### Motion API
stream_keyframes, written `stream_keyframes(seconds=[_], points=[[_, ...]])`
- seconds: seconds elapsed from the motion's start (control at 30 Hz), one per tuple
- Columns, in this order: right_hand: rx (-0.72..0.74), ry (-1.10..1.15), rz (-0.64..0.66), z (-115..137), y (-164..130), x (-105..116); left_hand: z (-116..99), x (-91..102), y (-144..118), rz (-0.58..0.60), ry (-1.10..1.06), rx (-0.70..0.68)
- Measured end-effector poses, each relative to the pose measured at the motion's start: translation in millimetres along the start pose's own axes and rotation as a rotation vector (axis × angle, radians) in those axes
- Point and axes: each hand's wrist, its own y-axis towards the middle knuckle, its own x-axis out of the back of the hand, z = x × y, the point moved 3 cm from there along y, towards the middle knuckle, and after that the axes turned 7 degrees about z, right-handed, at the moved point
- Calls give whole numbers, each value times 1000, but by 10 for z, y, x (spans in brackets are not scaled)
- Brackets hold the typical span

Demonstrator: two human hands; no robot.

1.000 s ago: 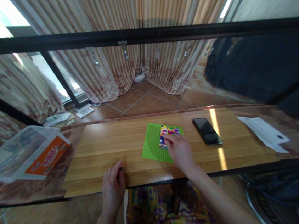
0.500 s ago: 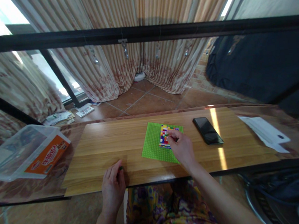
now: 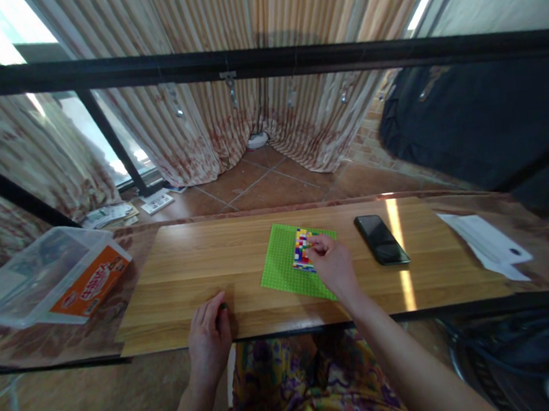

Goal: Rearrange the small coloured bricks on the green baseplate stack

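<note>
Right hand point(image 3: 336, 266): fingertips pinched on the multicoloured patch of small plastic bricks point(image 3: 301, 251), pressed onto the flat green studded baseplate point(image 3: 280, 263) beneath. Left hand point(image 3: 209, 338): loosely curled on the wooden tabletop point(image 3: 187, 267) edge, a small dark green piece point(image 3: 222, 308) kept at its fingertips; grip cannot be told.

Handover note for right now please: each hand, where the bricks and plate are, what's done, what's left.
Right hand: fingertips on the brick patch; whether it pinches a brick is hidden.
Left hand: on the wooden board near its front edge, fingers curled around a small dark-green piece.
Green baseplate: mid-board, with the phone to its right.
Done: patch covers the plate's far right corner.
Left: rest of plate bare.
</note>
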Motion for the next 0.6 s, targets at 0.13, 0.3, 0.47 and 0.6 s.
stream_keyframes(seconds=[0.13,0.3,0.47,0.6], points=[[26,66,6,3,-12,8,3,2,10,-6,-17,18],[74,210,-80,39,-144,46,-16,17,12,-2,-43,30],[254,79,-10,179,-428,-132,-26,16,2,-6,-79,46],[387,-21,265,315,-685,-511,-22,7,-11,4,-117,74]])
